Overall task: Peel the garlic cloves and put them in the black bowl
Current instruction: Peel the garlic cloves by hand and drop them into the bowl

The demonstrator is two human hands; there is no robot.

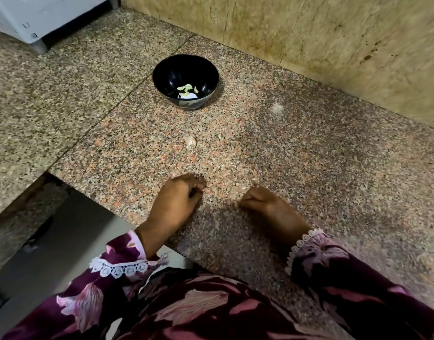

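The black bowl (167, 69) stands on the granite counter toward the back, with several pale peeled garlic cloves (186, 89) lying in its bottom. An unpeeled clove (190, 141) lies on the counter in front of the bowl, and a small pale scrap (221, 136) lies just to its right. My left hand (176, 200) rests on the counter near the front, its fingers curled under. My right hand (265, 204) rests beside it, fingers curled too. Both are blurred, and I see nothing held in either.
The granite counter (309, 155) has a cut-out edge at the front left, with a grey surface (63, 241) below it. A beige stone wall (309, 33) runs along the back right. A white appliance (39, 15) on metal feet sits at the back left.
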